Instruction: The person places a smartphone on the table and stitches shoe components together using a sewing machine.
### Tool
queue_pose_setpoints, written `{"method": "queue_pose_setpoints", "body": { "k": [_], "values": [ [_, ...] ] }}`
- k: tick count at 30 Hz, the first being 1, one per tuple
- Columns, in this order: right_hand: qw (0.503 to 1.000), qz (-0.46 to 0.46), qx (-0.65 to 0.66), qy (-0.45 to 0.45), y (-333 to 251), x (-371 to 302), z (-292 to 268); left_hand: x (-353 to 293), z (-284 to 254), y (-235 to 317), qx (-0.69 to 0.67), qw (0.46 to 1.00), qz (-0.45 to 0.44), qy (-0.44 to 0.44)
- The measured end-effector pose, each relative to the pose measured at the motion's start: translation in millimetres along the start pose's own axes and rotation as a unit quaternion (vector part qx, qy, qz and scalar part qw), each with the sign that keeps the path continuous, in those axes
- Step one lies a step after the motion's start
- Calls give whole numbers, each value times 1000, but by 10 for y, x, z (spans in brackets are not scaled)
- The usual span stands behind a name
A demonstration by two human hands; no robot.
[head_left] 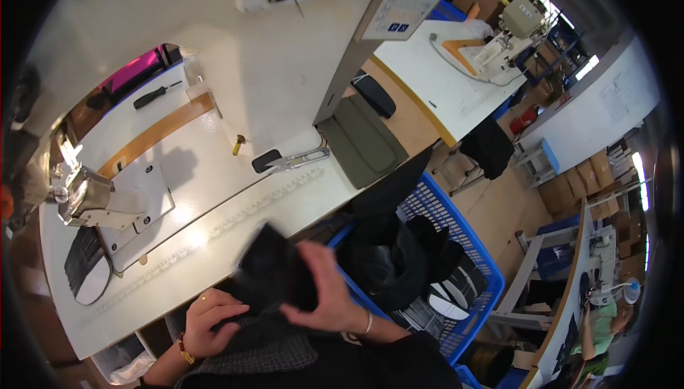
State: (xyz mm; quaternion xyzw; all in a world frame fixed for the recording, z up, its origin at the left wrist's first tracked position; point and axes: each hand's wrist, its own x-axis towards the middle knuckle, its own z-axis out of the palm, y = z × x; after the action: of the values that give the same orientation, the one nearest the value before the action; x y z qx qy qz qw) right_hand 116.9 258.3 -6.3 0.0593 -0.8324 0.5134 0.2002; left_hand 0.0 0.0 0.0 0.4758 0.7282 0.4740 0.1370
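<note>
My right hand [328, 293] grips a black piece of material [274, 268], blurred by motion, over the front edge of the sewing table. Beside it, my left hand [210, 321] has its fingers curled towards the thumb above dark material on my lap; what they hold, if anything, is hidden. A grey checked cloth [263, 353] lies across my lap below both hands. On the white table [235, 243] ahead, a black-and-white curved piece [89, 268] rests next to the sewing machine head [92, 200].
Scissors [299, 159] lie by an olive-green pad [363, 139]; a screwdriver [157, 95] sits farther back. To my right, a blue basket [491, 275] holds black and striped pieces. The machine's large white body [278, 54] rises ahead. Another person [602, 332] works at far right.
</note>
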Motion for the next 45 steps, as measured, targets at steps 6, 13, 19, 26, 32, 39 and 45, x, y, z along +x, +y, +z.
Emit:
{"method": "queue_pose_setpoints", "body": {
  "k": [6,13,19,26,32,39,45],
  "values": [
    [988,-73,96,-99,-236,146,287,-348,-111,85,105,974,-64,192],
    [991,-26,84,-104,-106,230,45,-372,-316,18,142,968,-26,206],
    [996,73,-22,44,-70,234,-447,-412,-370,-37,168,959,-33,224],
    [991,116,-14,69,34,78,-714,-513,-546,-162,180,950,-70,245],
    [954,156,163,197,300,-378,-975,-442,-492,-260,243,944,-65,215],
    [914,191,-220,281,445,67,-1463,-353,-453,-240,274,935,-75,213],
    [865,151,-419,230,944,1220,-1394,-342,-418,-224,273,932,-77,225]
  ]
}}
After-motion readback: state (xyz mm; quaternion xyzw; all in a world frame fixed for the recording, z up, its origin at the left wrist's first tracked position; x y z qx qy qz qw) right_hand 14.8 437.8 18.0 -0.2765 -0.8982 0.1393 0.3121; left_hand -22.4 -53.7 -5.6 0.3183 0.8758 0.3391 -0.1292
